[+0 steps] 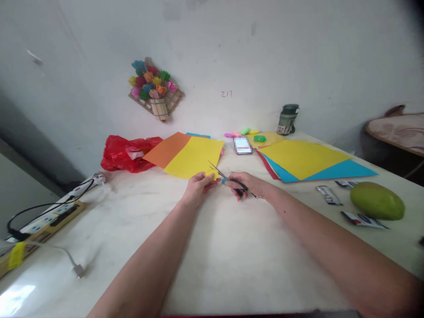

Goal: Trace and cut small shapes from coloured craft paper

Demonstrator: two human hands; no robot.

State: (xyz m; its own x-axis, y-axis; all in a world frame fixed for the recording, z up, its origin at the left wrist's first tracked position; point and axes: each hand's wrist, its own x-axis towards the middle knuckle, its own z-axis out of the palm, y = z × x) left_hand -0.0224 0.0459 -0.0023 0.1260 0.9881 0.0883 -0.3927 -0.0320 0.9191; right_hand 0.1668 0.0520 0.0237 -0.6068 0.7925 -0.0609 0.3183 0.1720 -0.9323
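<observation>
Bare forearms, the left (149, 260) and the right (318, 238), reach in over the pale desk (232, 265). At far left lies a power strip (59, 212), then a red plastic bag (121, 154), with an orange sheet (165, 151) and a yellow sheet (195, 157) overlapping beside it. Just nearer than these, the left hand (196, 186) has its fingers pinched on a small yellow paper piece (212, 174). Right of that piece, the right hand (247, 179) has its fingers wrapped around the black handles of the scissors (239, 184). Their long axis slants leftward and away, the 2 blades parted at the piece's far right side; whether they touch it, I cannot tell. The left hand is nearer the piece. Farther right come stacked coloured sheets (304, 158), 3 small printed packets (327, 195) and a green fruit (377, 201).
</observation>
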